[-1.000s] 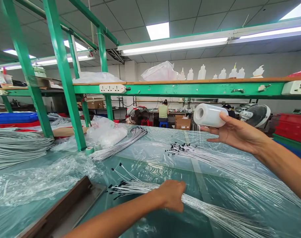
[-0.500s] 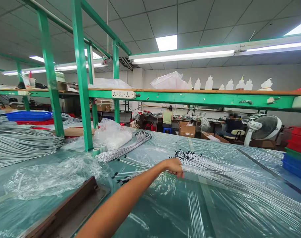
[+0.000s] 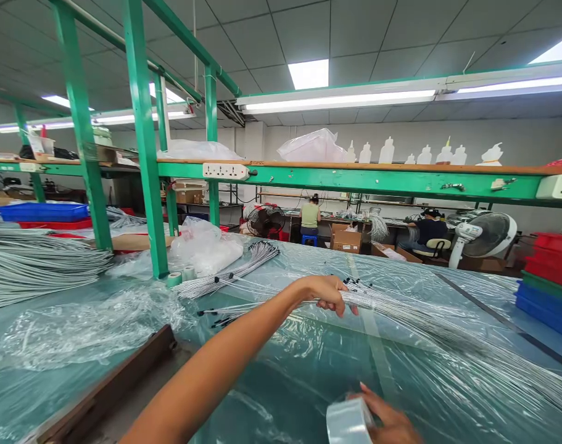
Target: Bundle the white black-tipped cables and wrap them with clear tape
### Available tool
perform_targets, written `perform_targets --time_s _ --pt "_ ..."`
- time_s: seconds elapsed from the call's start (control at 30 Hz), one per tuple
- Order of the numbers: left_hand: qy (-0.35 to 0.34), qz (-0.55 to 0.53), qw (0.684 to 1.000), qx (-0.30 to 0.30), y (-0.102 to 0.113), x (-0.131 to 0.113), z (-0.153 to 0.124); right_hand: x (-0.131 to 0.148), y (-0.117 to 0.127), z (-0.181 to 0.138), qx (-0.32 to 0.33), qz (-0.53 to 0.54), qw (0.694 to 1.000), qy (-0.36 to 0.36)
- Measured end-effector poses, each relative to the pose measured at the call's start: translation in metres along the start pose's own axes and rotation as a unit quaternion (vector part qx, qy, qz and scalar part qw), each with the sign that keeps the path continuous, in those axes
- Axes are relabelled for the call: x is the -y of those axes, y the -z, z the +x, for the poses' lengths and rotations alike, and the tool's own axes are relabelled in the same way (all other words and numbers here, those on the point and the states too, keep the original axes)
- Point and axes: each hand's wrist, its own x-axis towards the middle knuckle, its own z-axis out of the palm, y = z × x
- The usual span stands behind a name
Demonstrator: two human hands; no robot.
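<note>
My left hand (image 3: 329,295) is closed around a long bundle of thin white cables (image 3: 410,317) with small black ends. Loose cables with black connectors (image 3: 223,319) stick out to the left of it, past my forearm. At the bottom edge, my right hand (image 3: 389,422) holds a wide roll of pale, shiny tape (image 3: 349,422); the hand is blurred and partly cut off. Beyond the forearm lies another cable bundle (image 3: 243,266), its black ends fanned out.
A brown metal channel (image 3: 118,382) lies at the lower left beside crumpled clear film (image 3: 86,324). Small tape rolls (image 3: 174,279) stand by a green post (image 3: 146,142). Stacked bins (image 3: 546,302) are at the right. Two people sit in the background.
My right hand has come into view at the bottom with the tape roll. My left hand has changed its grip, its fingers now further around the bundle. The view has shifted slightly.
</note>
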Motion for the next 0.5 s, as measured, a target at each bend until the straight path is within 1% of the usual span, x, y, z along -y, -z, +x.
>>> perform_targets --time_s 0.1,0.23,0.3,0.37,0.43,0.5 --pt "-0.018 -0.017 0.999 0.028 -0.003 -0.005 -0.005 -0.017 0.004 0.010 -0.023 -0.130 0.986 0.102" --pt "-0.042 -0.022 0.997 0.056 -0.009 -0.009 -0.013 -0.025 0.007 0.013 -0.008 -0.222 0.959 0.176" --pt "-0.045 -0.019 0.996 0.068 -0.012 -0.008 -0.018 -0.031 0.009 0.010 -0.014 -0.258 0.947 0.192" --pt "-0.048 -0.026 0.996 0.066 -0.016 -0.008 -0.023 -0.042 0.012 0.005 -0.027 -0.298 0.932 0.205" --pt "-0.055 -0.035 0.997 0.052 -0.021 -0.008 -0.026 -0.058 0.017 -0.003 -0.035 -0.338 0.910 0.239" --pt "-0.070 -0.030 0.997 0.034 -0.026 -0.011 -0.029 -0.071 0.023 -0.012 -0.060 -0.374 0.884 0.274"
